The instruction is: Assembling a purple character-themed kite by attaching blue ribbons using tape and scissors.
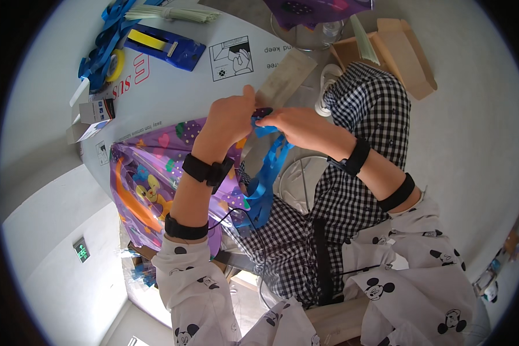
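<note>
My left hand (pixel 228 119) is closed at the gathered end of a shiny purple printed foil sheet or balloon (pixel 155 179), patterned with hearts, dots and a yellow cartoon figure; its fingertips are partly hidden. Close beside it, my right hand (pixel 305 130) pinches a blue ribbon (pixel 264 183) near that same end. The ribbon hangs in loops from the fingers down toward my lap. Between the two hands a small dark purple tip shows. The purple foil spreads out to the left, under my left forearm.
On the grey table lie a blue tape dispenser (pixel 166 47), blue ribbon coils (pixel 102 52), a yellow tape roll (pixel 116 64), a bundle of pale sticks (pixel 173 14) and a small box (pixel 95 115). An open cardboard box (pixel 406 57) stands beyond my knee; another purple foil piece (pixel 314 11) is at the top.
</note>
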Tool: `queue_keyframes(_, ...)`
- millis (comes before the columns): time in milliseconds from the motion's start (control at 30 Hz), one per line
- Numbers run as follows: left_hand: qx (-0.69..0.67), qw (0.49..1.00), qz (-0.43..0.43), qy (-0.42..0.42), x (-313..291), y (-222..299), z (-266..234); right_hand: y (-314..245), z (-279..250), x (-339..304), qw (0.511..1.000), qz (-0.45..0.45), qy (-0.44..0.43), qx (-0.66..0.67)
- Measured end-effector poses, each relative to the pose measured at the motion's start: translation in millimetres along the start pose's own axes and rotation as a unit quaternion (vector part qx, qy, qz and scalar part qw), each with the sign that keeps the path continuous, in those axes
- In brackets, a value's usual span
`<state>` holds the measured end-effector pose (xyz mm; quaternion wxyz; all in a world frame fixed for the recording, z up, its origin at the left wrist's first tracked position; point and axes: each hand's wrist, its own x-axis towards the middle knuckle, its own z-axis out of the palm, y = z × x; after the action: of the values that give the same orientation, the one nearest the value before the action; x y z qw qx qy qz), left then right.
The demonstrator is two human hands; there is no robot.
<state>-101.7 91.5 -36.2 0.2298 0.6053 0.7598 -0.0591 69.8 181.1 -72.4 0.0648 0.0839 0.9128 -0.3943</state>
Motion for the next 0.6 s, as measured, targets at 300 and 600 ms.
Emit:
queue_keyframes(300, 0.007, 0.998, -0.019, 0.054, -20.1, -13.4, 1.1, -6.8, -3.4, 1.4, 1.000, -0.014, 0.009, 0.009)
queue_keyframes(600, -0.213, 0.971, -0.058, 0.095, -56.3, -17.5, -22.5, -0.3, -1.4, 0.1, 0.999, -0.026, 0.033, 0.035)
